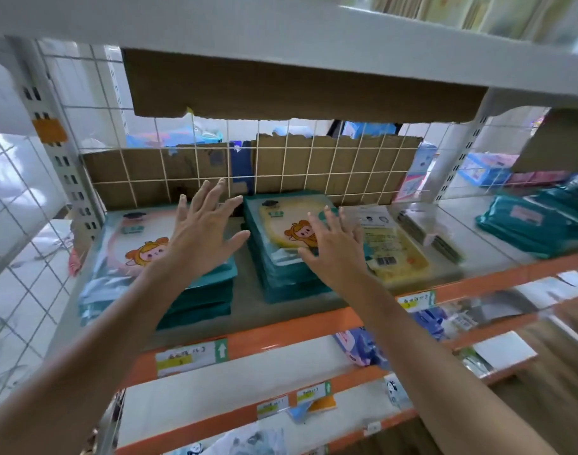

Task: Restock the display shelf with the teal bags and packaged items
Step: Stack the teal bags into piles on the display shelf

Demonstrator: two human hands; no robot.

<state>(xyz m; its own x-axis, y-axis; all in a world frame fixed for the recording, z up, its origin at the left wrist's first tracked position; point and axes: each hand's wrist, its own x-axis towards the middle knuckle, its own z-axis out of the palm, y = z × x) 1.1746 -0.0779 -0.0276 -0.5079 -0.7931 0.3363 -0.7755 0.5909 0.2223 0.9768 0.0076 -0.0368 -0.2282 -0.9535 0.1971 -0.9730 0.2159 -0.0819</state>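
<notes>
Hands reach side by side onto a grey display shelf with an orange front edge (281, 326). The left hand (202, 231), fingers splayed and holding nothing, hovers over the inner edge of the left stack of flat teal plastic bags (195, 300). The right hand (333, 247), equally open and empty, spreads over the middle stack of teal bags (274, 231), probably to square it beside the yellow packaged item (392, 254).

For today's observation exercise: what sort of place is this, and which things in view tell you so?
Probably a retail shop, perhaps its stock area. Orange-edged shelves carry price labels, identical teal bags lie in stacks, and a wire grid backs the shelf.
</notes>
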